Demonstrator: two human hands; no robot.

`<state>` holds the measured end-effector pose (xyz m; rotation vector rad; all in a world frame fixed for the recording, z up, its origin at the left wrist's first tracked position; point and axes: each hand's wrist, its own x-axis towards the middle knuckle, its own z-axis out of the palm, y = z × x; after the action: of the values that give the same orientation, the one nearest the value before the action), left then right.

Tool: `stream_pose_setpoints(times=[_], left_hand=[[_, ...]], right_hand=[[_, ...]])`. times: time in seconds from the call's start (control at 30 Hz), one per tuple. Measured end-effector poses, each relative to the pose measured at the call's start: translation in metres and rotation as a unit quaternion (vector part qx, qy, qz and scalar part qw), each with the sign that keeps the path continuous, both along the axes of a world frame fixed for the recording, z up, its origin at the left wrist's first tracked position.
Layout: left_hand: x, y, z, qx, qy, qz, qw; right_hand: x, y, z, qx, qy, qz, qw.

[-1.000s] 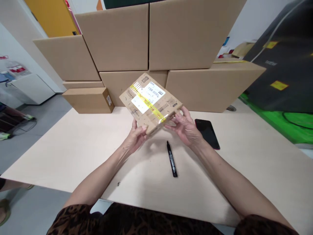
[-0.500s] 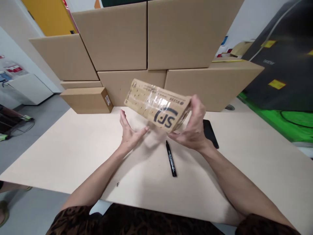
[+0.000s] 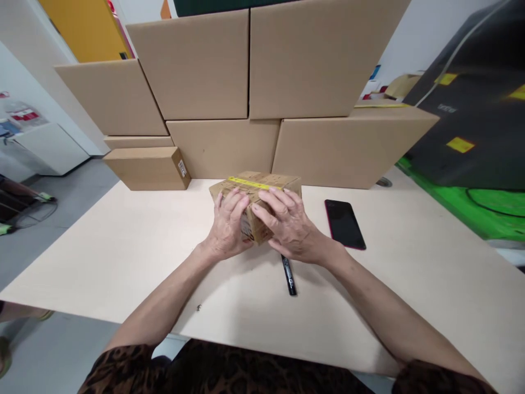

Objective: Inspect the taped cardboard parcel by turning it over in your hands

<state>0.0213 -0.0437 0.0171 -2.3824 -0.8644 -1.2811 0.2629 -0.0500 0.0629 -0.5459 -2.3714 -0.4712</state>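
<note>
**Clasping a taped box [image 3: 253, 195] with both hands**

From where I stand, the box sits straight ahead of the person, over the middle of the table [image 3: 123, 257], one corner pointed back at the wearer's chest. The left hand [image 3: 225, 227] is clamped on the side left of that corner, the right hand [image 3: 293, 232] on the side right of it, fingers bent over the upper edges and thumbs low. Neither is nearer; both touch it. The top looks wider side to side than deep, with the yellow tape [image 3: 254, 184] slanting across, but at this angle I can't be sure of the true long axis, nor whether the underside meets the table.

The black marker [image 3: 289, 276] pokes out below the right hand, its upper end hidden; the phone [image 3: 345, 224] lies further right.

Half a second ago the right hand had the box alone, its big dark lettering facing the person, and the left was spread wide, touching nothing. Now the left has closed on it too, the tape shows on top, and the phone is fully in view.
</note>
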Motion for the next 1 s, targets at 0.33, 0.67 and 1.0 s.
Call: stream_pose_setpoints(times=[0.33, 0.67, 1.0], left_hand=[[-0.027, 0.021, 0.009, -0.021, -0.06, -0.055, 0.996], [-0.039, 0.028, 0.004, -0.055, -0.094, -0.071, 0.991], [-0.043, 0.032, 0.003, -0.058, -0.107, -0.079, 0.989]], right_hand=[[0.054, -0.005, -0.004, -0.051, -0.033, 0.003, 0.998], [0.045, -0.021, -0.055, -0.103, -0.297, 0.001, 0.949], [0.044, -0.036, -0.007, -0.27, 0.267, -0.036, 0.925]])
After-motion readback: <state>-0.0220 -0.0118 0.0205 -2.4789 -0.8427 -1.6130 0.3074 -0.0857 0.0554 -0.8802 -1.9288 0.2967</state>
